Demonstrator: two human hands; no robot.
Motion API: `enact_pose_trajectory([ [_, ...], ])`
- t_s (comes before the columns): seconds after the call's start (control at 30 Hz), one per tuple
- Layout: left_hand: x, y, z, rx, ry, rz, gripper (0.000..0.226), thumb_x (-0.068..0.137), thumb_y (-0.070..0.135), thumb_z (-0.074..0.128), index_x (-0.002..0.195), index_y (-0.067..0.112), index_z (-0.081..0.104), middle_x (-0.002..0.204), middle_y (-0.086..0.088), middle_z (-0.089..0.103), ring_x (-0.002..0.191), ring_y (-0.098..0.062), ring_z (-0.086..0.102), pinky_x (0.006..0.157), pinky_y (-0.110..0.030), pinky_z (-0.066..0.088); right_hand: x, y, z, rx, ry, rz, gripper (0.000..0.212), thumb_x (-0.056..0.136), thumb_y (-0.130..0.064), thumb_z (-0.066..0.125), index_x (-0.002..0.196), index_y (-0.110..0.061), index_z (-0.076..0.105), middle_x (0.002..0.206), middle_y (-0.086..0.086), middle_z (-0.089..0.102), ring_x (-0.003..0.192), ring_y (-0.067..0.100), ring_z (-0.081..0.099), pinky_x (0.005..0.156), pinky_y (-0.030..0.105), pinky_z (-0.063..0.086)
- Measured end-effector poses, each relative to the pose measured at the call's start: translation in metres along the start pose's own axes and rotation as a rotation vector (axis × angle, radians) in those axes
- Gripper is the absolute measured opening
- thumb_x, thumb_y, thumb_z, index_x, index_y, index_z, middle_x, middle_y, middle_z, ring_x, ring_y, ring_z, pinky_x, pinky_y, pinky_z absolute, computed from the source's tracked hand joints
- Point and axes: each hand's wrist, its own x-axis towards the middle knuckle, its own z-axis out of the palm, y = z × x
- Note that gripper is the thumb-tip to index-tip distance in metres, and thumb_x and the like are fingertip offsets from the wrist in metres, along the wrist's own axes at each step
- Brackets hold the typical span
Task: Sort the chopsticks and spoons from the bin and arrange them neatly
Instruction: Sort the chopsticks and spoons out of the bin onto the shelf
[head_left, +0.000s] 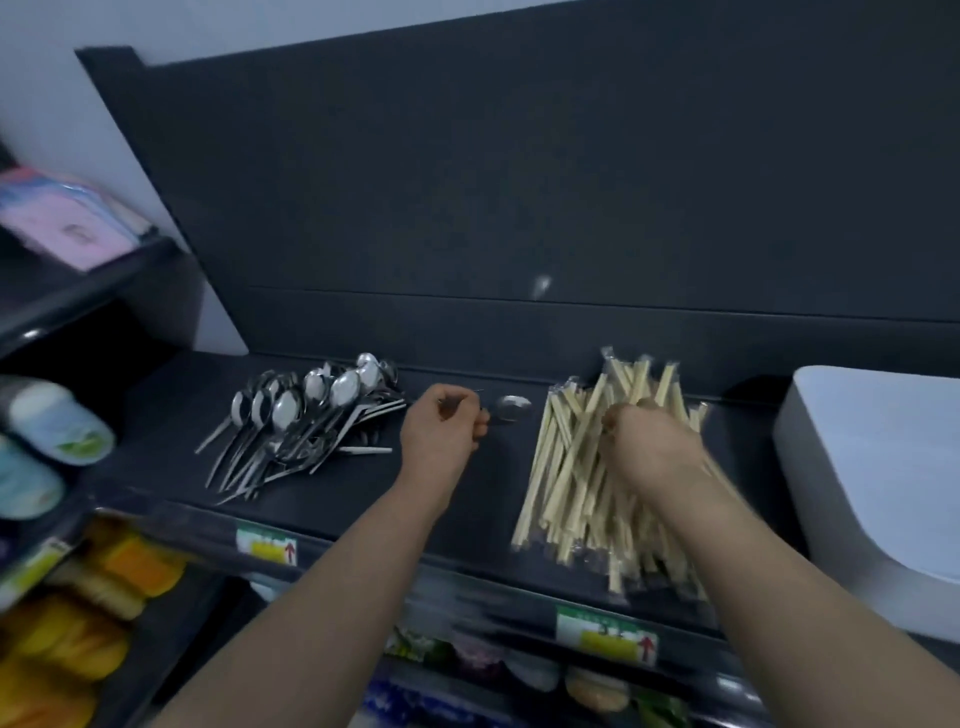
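A pile of metal spoons (301, 421) lies on the left of the dark shelf top (467, 499), bowls toward the back. My left hand (441, 431) is closed on the handle of a single spoon (513, 407), whose bowl sticks out to the right just above the shelf. A heap of wrapped wooden chopsticks (576, 467) lies on the right. My right hand (649, 447) is blurred and rests on top of that heap with fingers curled into the chopsticks. The white bin (878, 467) stands at the far right.
A dark back panel (519, 208) rises behind the shelf. Below the front edge are price labels (605, 626) and packaged goods. On the left stand cup-shaped containers (57, 421), yellow packets (104, 587) and a pink pack (62, 228) on a higher shelf.
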Motion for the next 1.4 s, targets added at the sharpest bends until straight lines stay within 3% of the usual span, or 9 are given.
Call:
enact_pose_trajectory([
  [0.13,0.017,-0.014,-0.041,0.058,-0.042,0.013,0.015,0.094,0.012,0.056,0.082,0.02,0.062,0.08,-0.002,0.071,0.071,-0.012,0.064,0.07,-0.029,0.051,-0.006,-0.061,0.008,0.034,0.149,-0.127,0.026,0.089,-0.018,0.05,0.109,-0.023,0.065,0.112,0.006,0.057,0.107,0.029,0.058,0.076,0.029,0.046],
  [0.33,0.054,-0.027,-0.121,0.149,0.173,0.071,0.017,0.087,0.013,0.062,0.078,0.027,0.062,0.084,-0.001,0.072,0.085,-0.018,0.068,0.086,-0.038,0.054,-0.009,-0.157,0.04,-0.051,-0.07,-0.391,0.028,0.089,-0.02,0.049,0.111,-0.024,0.065,0.115,0.005,0.061,0.112,0.028,0.054,0.087,0.034,0.043],
  [0.47,0.071,-0.041,-0.166,0.252,0.296,0.046,0.01,0.086,0.016,0.062,0.087,0.026,0.063,0.09,0.0,0.071,0.088,-0.02,0.067,0.086,-0.04,0.054,-0.008,-0.189,0.062,-0.121,-0.185,-0.393,0.03,0.088,-0.016,0.048,0.113,-0.022,0.063,0.119,0.005,0.061,0.112,0.028,0.055,0.087,0.033,0.042],
  [0.6,0.077,-0.047,-0.193,0.504,0.295,0.045,0.016,0.093,0.02,0.056,0.106,0.02,0.065,0.099,0.006,0.067,0.094,-0.018,0.063,0.079,-0.029,0.049,-0.004,-0.207,0.078,-0.171,-0.224,-0.386,0.032,0.088,-0.015,0.048,0.117,-0.017,0.06,0.12,0.006,0.058,0.115,0.026,0.051,0.091,0.035,0.04],
  [0.83,0.087,-0.062,-0.211,0.75,0.234,0.037,0.021,0.093,0.022,0.052,0.107,0.025,0.067,0.086,0.005,0.064,0.099,-0.026,0.058,0.08,-0.046,0.051,-0.001,-0.218,0.087,-0.231,-0.238,-0.391,0.033,0.09,-0.017,0.049,0.12,-0.018,0.06,0.122,0.004,0.057,0.115,0.025,0.051,0.092,0.035,0.042],
  [0.97,0.087,-0.059,-0.202,0.847,0.24,0.163,0.023,0.093,0.019,0.053,0.11,0.025,0.067,0.113,0.006,0.066,0.115,-0.026,0.046,0.088,-0.041,0.043,-0.003,-0.216,0.089,-0.264,-0.233,-0.435,0.028,0.091,-0.015,0.048,0.116,-0.019,0.061,0.119,0.002,0.059,0.113,0.025,0.052,0.088,0.031,0.042],
  [1.13,0.088,-0.052,-0.174,0.909,-0.02,0.331,0.026,0.091,0.014,0.051,0.108,0.024,0.068,0.103,0.001,0.07,0.107,-0.025,0.055,0.086,-0.039,0.048,0.001,-0.203,0.076,-0.186,-0.237,-0.447,0.032,0.091,-0.019,0.044,0.115,-0.03,0.062,0.117,-0.001,0.064,0.112,0.024,0.056,0.091,0.034,0.041],
  [1.23,0.085,-0.048,-0.151,1.021,-0.229,0.367,0.026,0.093,0.018,0.048,0.109,0.027,0.067,0.106,0.002,0.07,0.105,-0.024,0.061,0.085,-0.034,0.049,-0.003,-0.182,0.066,-0.18,-0.107,-0.423,0.03,0.091,-0.019,0.044,0.112,-0.032,0.062,0.113,-0.003,0.064,0.11,0.022,0.056,0.087,0.033,0.038],
  [1.4,0.074,-0.034,-0.088,1.0,-0.381,0.45,0.021,0.09,0.018,0.051,0.102,0.026,0.067,0.099,0.003,0.071,0.099,-0.023,0.063,0.082,-0.035,0.051,-0.018,-0.116,0.039,-0.109,0.142,-0.226,0.025,0.089,-0.022,0.053,0.107,-0.029,0.068,0.104,-0.004,0.067,0.104,0.024,0.059,0.081,0.035,0.043],
])
